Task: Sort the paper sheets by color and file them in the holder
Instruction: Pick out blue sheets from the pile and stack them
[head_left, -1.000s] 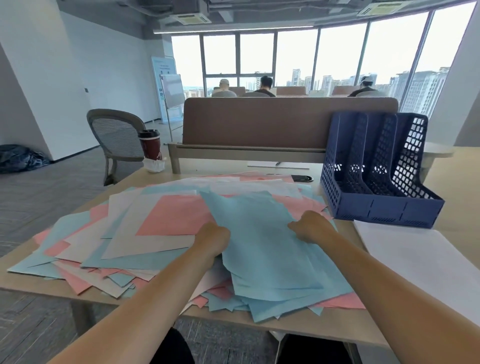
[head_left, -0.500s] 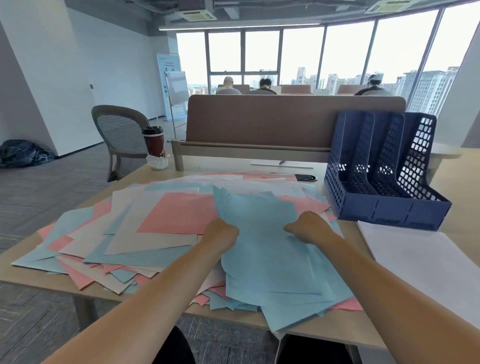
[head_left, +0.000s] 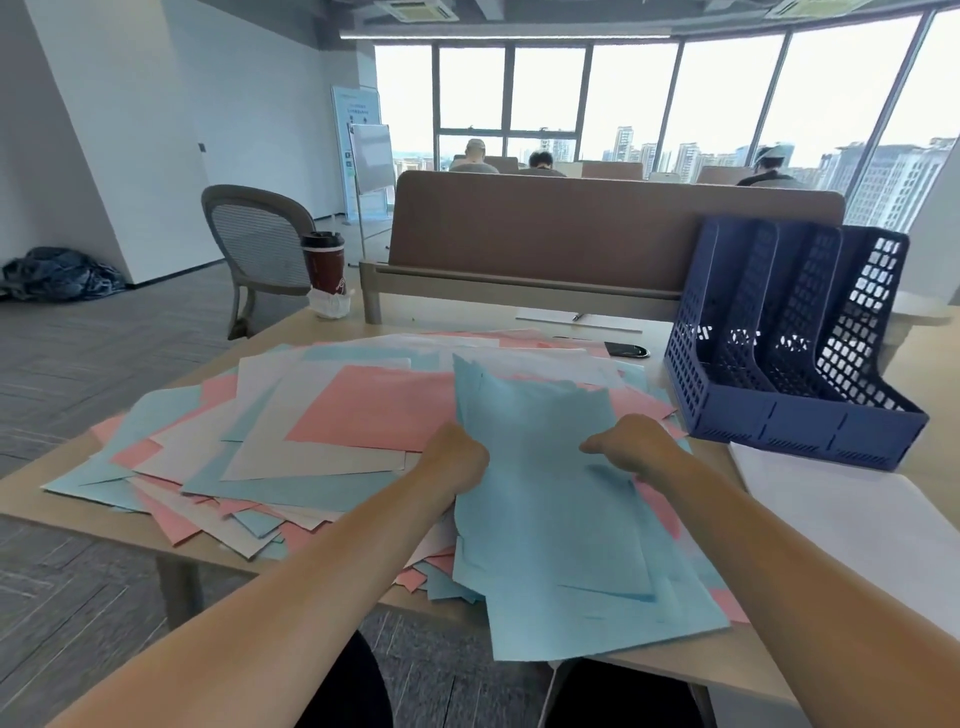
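A loose heap of blue, pink and white paper sheets (head_left: 332, 431) covers the desk. On top, near me, lies a gathered bundle of blue sheets (head_left: 550, 499), its far end lifted off the heap. My left hand (head_left: 457, 457) grips the bundle's left edge. My right hand (head_left: 631, 449) grips its right edge with the fingers curled under. The dark blue file holder (head_left: 795, 421) with three slots stands at the right, apart from both hands; no paper shows in it.
A stack of white sheets (head_left: 852, 525) lies in front of the holder. A coffee cup (head_left: 324, 262) stands at the desk's far left corner, a brown divider panel (head_left: 597, 234) along the back, a dark phone (head_left: 626, 351) near it. A chair (head_left: 260, 244) stands beyond the desk.
Both hands have drawn the blue bundle toward me and narrowed it. Its near end now hangs past the desk's front edge and its far end has risen.
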